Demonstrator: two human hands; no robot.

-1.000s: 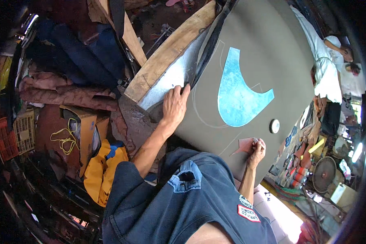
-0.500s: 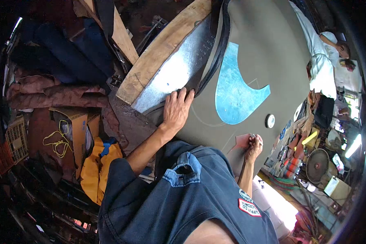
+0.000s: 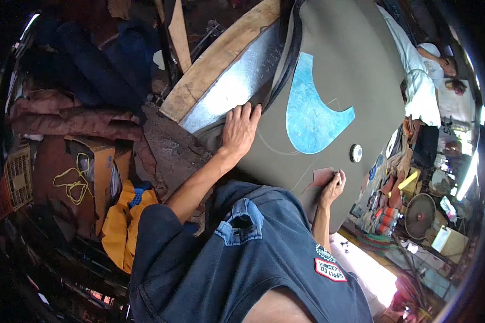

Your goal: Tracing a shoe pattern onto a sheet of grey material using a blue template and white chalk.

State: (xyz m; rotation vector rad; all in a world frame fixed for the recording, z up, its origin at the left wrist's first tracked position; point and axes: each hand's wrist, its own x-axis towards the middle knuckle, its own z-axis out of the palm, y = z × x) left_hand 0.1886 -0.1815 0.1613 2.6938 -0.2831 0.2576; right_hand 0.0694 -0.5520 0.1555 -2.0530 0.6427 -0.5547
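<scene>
A broad grey-green sheet of material [image 3: 361, 70] lies before me with faint curved and straight lines drawn on it. On it rests a curved, light-blue template [image 3: 310, 121]. My left hand [image 3: 240, 129] lies flat, fingers stretched, at the sheet's left edge beside a shiny metal plate [image 3: 229, 83]. A small reddish-brown piece [image 3: 321, 176], possibly leather, sits near the sheet's front. Beside that piece is my right hand [image 3: 332, 190], its fingers bent together; whatever they may hold is too small to make out. A round tin with a pale lid [image 3: 356, 153] stands to its upper right.
A thick wooden board [image 3: 199, 70] borders the metal plate. At left are a cardboard box [image 3: 103, 172], yellow cord [image 3: 76, 185], orange-yellow cloth [image 3: 121, 220] and brown material [image 3: 75, 121]. A fan [image 3: 420, 215] and a person in white [image 3: 428, 70] are at right.
The view has shifted slightly. My right hand has turned a little beside the brown piece, its fingers higher. My left hand stays at the sheet's edge.
</scene>
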